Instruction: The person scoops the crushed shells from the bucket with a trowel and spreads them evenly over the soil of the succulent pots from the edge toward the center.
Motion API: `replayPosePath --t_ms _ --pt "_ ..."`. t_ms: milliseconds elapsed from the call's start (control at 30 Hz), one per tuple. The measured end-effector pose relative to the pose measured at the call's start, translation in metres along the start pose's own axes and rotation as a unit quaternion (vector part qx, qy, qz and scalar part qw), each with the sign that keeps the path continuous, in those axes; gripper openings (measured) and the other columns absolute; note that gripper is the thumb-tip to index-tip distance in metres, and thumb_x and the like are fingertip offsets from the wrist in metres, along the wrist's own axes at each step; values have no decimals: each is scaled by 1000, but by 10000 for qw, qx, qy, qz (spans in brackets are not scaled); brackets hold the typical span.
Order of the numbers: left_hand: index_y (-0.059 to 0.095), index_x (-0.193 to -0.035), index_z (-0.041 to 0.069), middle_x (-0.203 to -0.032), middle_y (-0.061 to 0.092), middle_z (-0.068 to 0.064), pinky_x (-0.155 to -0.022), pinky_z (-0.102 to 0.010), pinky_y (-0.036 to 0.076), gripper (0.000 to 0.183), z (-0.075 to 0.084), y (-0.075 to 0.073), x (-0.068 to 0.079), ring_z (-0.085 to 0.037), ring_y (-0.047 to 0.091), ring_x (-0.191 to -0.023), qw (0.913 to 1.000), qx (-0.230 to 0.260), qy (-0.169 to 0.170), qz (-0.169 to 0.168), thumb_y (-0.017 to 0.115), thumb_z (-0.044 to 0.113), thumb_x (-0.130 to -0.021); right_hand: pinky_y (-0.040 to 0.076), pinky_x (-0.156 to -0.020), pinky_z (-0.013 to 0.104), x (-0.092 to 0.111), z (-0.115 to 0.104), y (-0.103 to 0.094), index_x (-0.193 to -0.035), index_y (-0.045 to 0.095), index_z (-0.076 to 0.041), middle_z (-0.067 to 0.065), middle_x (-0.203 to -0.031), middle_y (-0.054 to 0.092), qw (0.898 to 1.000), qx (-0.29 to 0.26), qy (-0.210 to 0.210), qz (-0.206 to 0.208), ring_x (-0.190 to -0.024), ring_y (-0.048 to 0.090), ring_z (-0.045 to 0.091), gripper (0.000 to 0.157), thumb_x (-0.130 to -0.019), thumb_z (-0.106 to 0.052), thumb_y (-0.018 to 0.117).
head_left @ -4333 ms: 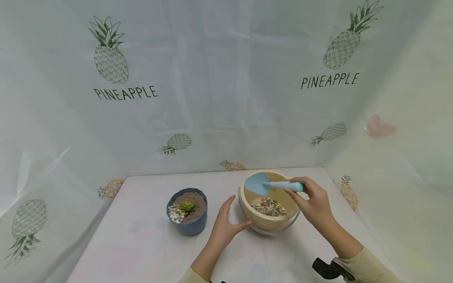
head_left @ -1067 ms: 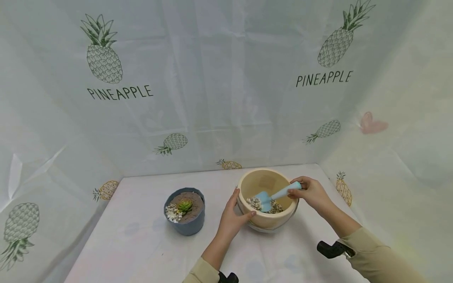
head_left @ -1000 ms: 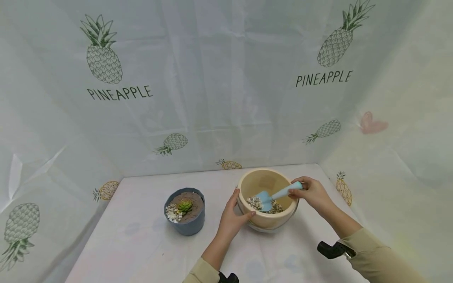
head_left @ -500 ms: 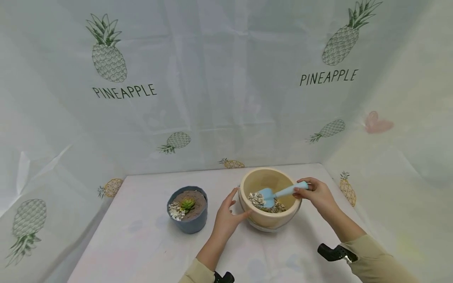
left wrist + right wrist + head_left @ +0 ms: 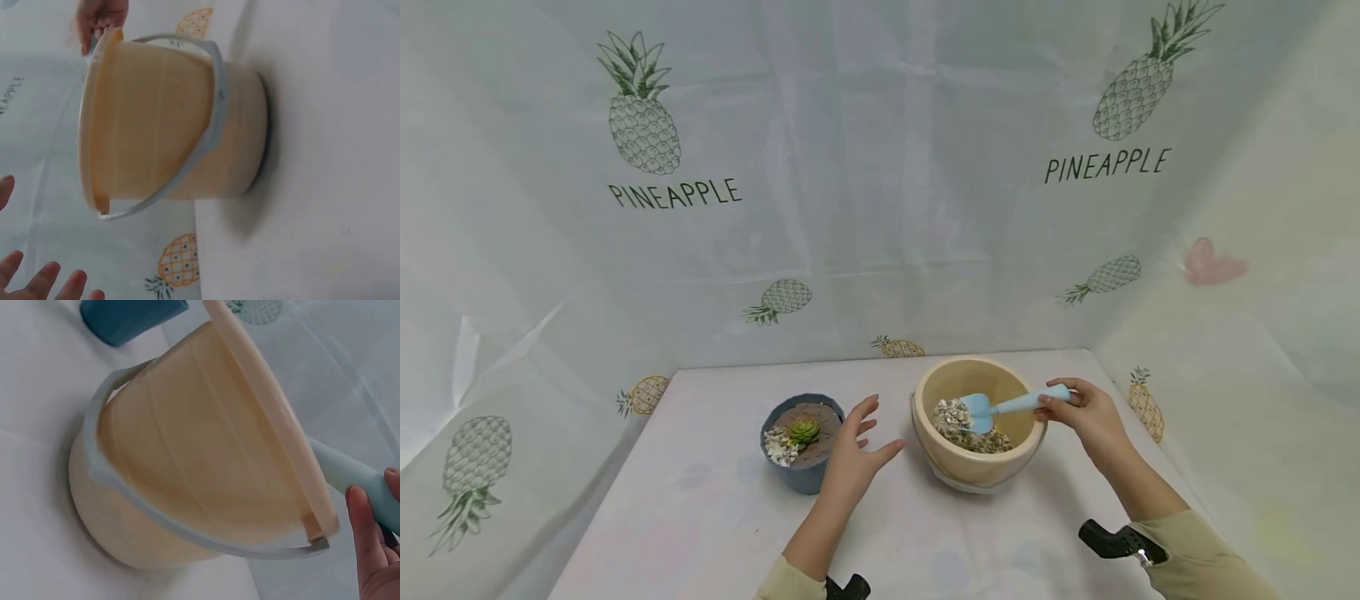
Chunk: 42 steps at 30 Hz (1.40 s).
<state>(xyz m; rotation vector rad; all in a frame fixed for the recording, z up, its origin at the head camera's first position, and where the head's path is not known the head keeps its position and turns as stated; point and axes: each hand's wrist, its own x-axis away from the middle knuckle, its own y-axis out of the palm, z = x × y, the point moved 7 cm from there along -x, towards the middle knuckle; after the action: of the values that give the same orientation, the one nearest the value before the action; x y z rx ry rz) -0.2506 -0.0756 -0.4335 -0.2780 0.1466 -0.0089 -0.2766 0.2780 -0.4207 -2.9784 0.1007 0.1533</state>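
My right hand (image 5: 1086,417) holds the handle of a light blue hand trowel (image 5: 1024,403) at the right rim of a cream bucket (image 5: 966,465). Inside the bucket, the trowel's blade lies among pale, mixed gravel (image 5: 953,414). My left hand (image 5: 847,467) is spread, fingers apart and empty, between the bucket and a blue-grey pot (image 5: 803,480), overlapping the pot's right side. That pot holds brown soil, a green succulent (image 5: 805,430) and white stones (image 5: 779,447). The left wrist view shows the bucket upright with its grey handle (image 5: 215,112) hanging down.
Both vessels stand on a table covered with a pale cloth (image 5: 700,517). A curtain (image 5: 865,208) printed with pineapples closes off the back and sides. Black wrist straps (image 5: 1112,540) sit at my sleeves.
My left hand has come off the bucket's rim and moved left toward the blue-grey pot. The trowel, earlier held above the bucket, now has its blade down in the gravel.
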Motion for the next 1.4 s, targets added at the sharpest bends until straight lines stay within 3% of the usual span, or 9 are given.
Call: replayPosePath --t_ms 233,467,800,1067,1233,1400 --pt "49 -141 20 -138 52 -6 -104 -52 38 70 1 -33 2 -30 49 -126 9995 -102 1 311 83 22 -80 56 -77 25 -9 -15 7 -124 46 14 -4 -88 70 9995 -212 -227 30 -77 70 10 44 -94 -12 66" --pt "47 -143 17 -139 51 -9 -102 -53 39 70 -2 -69 5 -32 47 -128 9984 -184 -55 539 81 20 -82 57 -76 27 -26 -36 29 -122 47 11 0 -87 70 9964 -793 -266 -112 -75 71 13 41 -92 -7 68" --pt "42 -145 16 -142 48 -9 -104 -52 38 73 -25 -124 7 -31 43 -130 9920 -762 -353 937 80 18 -83 56 -82 33 -41 -43 97 -127 44 13 7 -94 68 9931 -1021 -51 -571 -78 70 15 42 -94 -4 64" --pt "40 -147 11 -150 37 -15 -107 -54 34 74 -41 -153 13 -36 28 -140 9854 -1192 -482 1119 79 17 -84 56 -81 34 -47 -48 158 -124 49 13 13 -96 68 9852 -1422 154 -944 -77 70 18 37 -92 2 64" --pt "31 -152 12 -156 22 -21 -107 -63 28 87 -65 -156 10 -42 19 -142 9869 -1193 -800 730 81 21 -82 57 -80 36 -49 -52 191 -124 49 13 16 -97 68 9840 -1368 147 -1134 -75 70 18 38 -91 5 64" --pt "17 -156 12 -159 13 -20 -105 -68 25 104 -92 -153 -2 -46 14 -143 9921 -939 -798 -246 85 22 -78 58 -78 37 -49 -55 219 -123 51 13 17 -98 69 9820 -1351 86 -1320 -73 70 18 37 -89 7 65"
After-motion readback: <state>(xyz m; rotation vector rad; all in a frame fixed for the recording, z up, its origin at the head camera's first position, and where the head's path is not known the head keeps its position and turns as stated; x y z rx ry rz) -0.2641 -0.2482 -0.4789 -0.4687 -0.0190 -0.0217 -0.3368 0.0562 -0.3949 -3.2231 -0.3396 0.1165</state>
